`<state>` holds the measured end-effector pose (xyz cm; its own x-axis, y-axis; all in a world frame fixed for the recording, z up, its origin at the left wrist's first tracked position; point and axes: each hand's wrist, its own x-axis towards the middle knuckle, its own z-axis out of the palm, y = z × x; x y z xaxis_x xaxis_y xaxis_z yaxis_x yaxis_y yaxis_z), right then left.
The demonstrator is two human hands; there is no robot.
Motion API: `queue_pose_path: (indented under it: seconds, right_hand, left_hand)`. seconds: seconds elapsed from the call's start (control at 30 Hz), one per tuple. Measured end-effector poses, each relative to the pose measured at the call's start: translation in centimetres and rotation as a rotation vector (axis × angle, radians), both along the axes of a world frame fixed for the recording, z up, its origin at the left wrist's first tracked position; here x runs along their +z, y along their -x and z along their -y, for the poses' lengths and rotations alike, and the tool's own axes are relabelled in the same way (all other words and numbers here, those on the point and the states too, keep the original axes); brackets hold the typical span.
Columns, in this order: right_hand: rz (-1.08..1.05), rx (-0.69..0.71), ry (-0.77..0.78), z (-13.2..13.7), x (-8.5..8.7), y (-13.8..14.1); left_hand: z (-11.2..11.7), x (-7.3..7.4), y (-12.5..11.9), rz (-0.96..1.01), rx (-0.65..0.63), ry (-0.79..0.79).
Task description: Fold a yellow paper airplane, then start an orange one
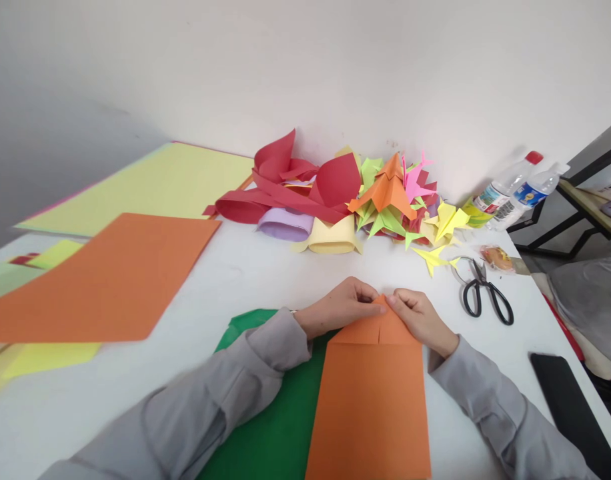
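An orange paper sheet lies lengthwise in front of me on the white table. Its far corners are folded in to a point. My left hand and my right hand meet at that tip, fingers pinched and pressed on the folded flaps. A green sheet lies under the orange one and under my left forearm. Both arms wear grey sleeves.
A heap of folded paper shapes and curled strips sits at the back by the wall. Black scissors lie right of my hands. A large orange sheet and yellow sheets lie left. Two plastic bottles and a black phone are at right.
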<state>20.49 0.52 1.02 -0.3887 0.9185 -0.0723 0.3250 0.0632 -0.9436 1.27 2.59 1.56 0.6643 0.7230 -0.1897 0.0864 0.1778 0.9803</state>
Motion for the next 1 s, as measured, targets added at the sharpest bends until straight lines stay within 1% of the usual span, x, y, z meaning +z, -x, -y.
queue_pose_path:
  seconds: [0.07, 0.13, 0.23, 0.3, 0.4, 0.53, 0.6, 0.73, 0.93, 1.0]
  right_hand:
    - [0.019, 0.024, -0.026, -0.03, -0.06, -0.10]
    - [0.022, 0.033, -0.019, -0.05, -0.17, -0.23]
    - [-0.012, 0.041, 0.043, -0.07, -0.19, -0.43]
    - [-0.024, 0.067, 0.053, -0.10, -0.04, -0.51]
    - [-0.005, 0.124, 0.038, -0.14, 0.22, -0.51]
    - [0.008, 0.163, 0.028, -0.17, 0.39, -0.45]
    - [0.001, 0.182, 0.034, -0.20, 0.46, -0.48]
    - [0.011, 0.198, 0.065, -0.29, 0.57, -0.65]
    - [0.038, 0.202, 0.045, -0.41, 0.52, -0.79]
    - [0.020, 0.221, 0.057, -0.43, 0.61, -0.86]
  left_hand:
    - [0.03, 0.08, 0.00, 0.004, 0.009, -0.014]
    - [0.05, 0.10, -0.02, 0.021, 0.018, 0.002]
    - [0.02, 0.03, 0.01, 0.074, 0.047, 0.091]
    - [-0.06, -0.07, 0.06, 0.085, 0.077, 0.128]
    - [-0.17, -0.25, 0.06, 0.056, 0.112, 0.080]
    - [-0.24, -0.41, -0.02, 0.036, 0.125, 0.012]
    - [-0.25, -0.39, 0.03, 0.039, 0.133, 0.020]
    - [-0.25, -0.23, 0.26, 0.042, 0.191, 0.074]
    - [-0.35, -0.18, 0.40, 0.074, 0.216, 0.096]
    - [-0.47, -0.22, 0.48, 0.088, 0.261, 0.097]
